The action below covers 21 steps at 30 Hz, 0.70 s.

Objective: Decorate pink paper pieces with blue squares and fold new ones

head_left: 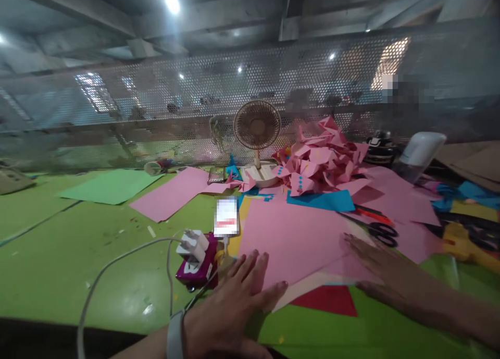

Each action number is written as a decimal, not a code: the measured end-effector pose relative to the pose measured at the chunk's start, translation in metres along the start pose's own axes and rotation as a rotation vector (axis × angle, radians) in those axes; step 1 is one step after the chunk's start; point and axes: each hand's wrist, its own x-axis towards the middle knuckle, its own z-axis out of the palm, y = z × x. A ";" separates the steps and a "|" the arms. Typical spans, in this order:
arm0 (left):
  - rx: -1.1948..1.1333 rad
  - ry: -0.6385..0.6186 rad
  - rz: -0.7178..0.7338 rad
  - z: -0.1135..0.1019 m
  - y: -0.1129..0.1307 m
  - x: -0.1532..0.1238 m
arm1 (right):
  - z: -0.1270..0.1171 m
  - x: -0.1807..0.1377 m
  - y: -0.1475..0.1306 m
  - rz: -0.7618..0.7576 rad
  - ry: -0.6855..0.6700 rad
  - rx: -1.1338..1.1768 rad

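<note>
A large pink paper sheet (292, 236) lies on a stack of coloured sheets on the green table (78, 255). My left hand (234, 304) rests flat and open, fingertips on the sheet's near left edge. My right hand (380, 268) lies flat and open on the sheet's right corner, somewhat blurred. A red sheet (328, 299) pokes out from under the stack between my hands. Neither hand holds anything.
A heap of folded pink paper shapes (324, 161) and a small desk fan (257, 135) stand behind. Scissors (383, 233) lie right of the sheet, a yellow tool (464, 247) further right. A white charger on a purple box (195, 257) sits left. Green (111, 186) and pink sheets lie beyond.
</note>
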 end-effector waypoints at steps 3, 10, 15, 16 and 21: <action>0.011 0.030 0.014 0.004 -0.001 0.000 | -0.002 0.014 -0.021 -0.070 0.019 -0.007; 0.078 0.038 0.008 0.001 0.000 0.001 | -0.011 0.041 -0.076 -0.365 -0.086 0.092; 0.160 0.028 -0.028 -0.006 0.003 0.004 | 0.002 0.032 -0.047 -0.303 -0.078 0.063; 0.171 0.038 -0.031 -0.005 0.003 0.004 | 0.005 0.028 -0.036 -0.264 -0.081 0.043; 0.168 0.090 -0.011 0.000 0.000 0.005 | 0.018 0.006 0.019 -0.038 0.001 -0.023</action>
